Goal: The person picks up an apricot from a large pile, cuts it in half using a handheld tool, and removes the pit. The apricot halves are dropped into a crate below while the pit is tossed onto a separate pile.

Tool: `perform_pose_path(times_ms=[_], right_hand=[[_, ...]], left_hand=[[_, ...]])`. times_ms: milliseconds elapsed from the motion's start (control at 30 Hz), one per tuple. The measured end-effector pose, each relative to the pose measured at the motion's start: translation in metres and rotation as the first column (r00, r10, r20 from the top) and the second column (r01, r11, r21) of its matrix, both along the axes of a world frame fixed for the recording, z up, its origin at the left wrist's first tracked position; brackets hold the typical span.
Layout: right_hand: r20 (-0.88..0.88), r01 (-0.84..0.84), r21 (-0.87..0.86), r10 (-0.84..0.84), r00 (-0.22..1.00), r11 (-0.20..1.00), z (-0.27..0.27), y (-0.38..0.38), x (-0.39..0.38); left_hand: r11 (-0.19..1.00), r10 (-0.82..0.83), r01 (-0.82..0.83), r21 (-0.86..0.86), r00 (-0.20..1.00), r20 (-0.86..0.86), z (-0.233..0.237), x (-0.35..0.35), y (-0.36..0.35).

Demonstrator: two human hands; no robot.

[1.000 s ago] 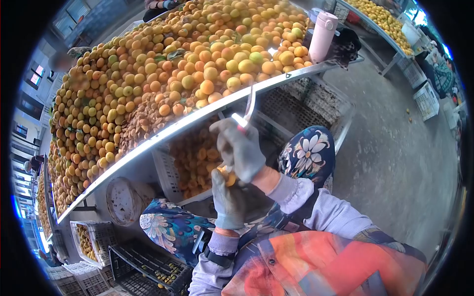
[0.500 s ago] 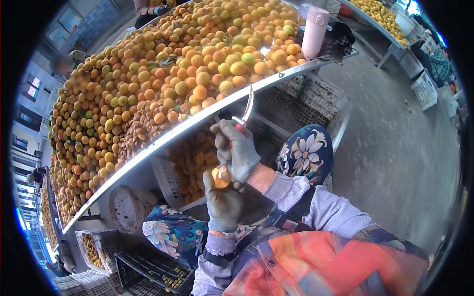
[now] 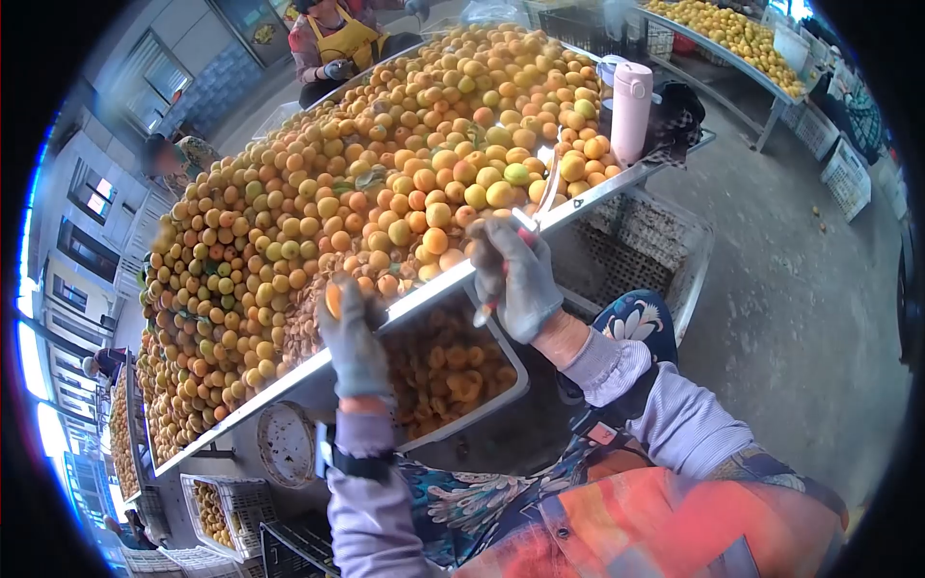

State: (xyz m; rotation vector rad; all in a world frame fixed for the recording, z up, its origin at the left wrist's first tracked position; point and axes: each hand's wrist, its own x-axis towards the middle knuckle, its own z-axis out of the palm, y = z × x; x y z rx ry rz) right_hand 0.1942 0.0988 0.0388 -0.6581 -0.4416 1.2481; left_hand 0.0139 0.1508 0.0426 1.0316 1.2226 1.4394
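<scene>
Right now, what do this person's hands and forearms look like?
Left hand and right hand wear grey gloves, smudged darker in places. The left sleeve and right sleeve are pale lavender, the right finely striped. Dark straps circle both: left strap, right strap.

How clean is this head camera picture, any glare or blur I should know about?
Head view: black corners and a strongly bowed table edge, fisheye style; glare along that metal edge; blown-out light at far left; the crate of fruit under the table sits in shadow.

Fisheye warp, black corners, blown-out left windows
</scene>
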Motion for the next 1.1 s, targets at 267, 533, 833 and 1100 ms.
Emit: perform_pose_path(times_ms=[267,533,833,1100], right_hand=[[0.026,-0.113,-0.180,0.120,0.992,0.977,-0.052,-0.020,0.021],[0.051,-0.176,-0.187,0.189,0.981,0.966,-0.048,-0.016,0.042],[-0.080,-0.360,-0.265,0.352,0.933,0.894,-0.044,-0.019,0.043],[-0.236,-0.429,-0.278,0.372,0.898,0.860,-0.042,-0.018,0.062]], left_hand=[[0.963,0.193,-0.120,0.242,0.933,-0.305,-0.004,-0.053,0.054],[0.954,-0.145,0.299,-0.036,0.348,-0.926,-0.042,-0.029,-0.050],[0.918,-0.082,0.379,0.120,0.475,-0.876,-0.023,0.025,0.071],[0.871,-0.051,0.483,0.093,0.277,-0.959,-0.031,0.117,0.194]])
